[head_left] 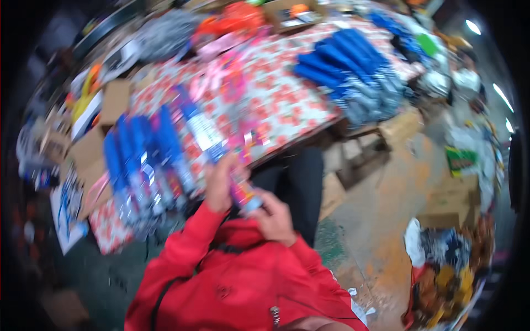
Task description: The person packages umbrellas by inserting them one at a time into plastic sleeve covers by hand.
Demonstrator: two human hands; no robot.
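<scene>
Many long blue foil-wrapped tubes (141, 165) already lie side by side on the left of the table with the red-and-white flowery cloth (276, 105), so that part looks done. Just beside them, the left hand (220, 185) is wrapped around a pink and blue shiny tube (243, 190), and the right hand (274, 218) pinches its lower end; both fingers are closed on it. Far right, another heap of dark blue tubes (345, 69) seems to wait its turn
</scene>
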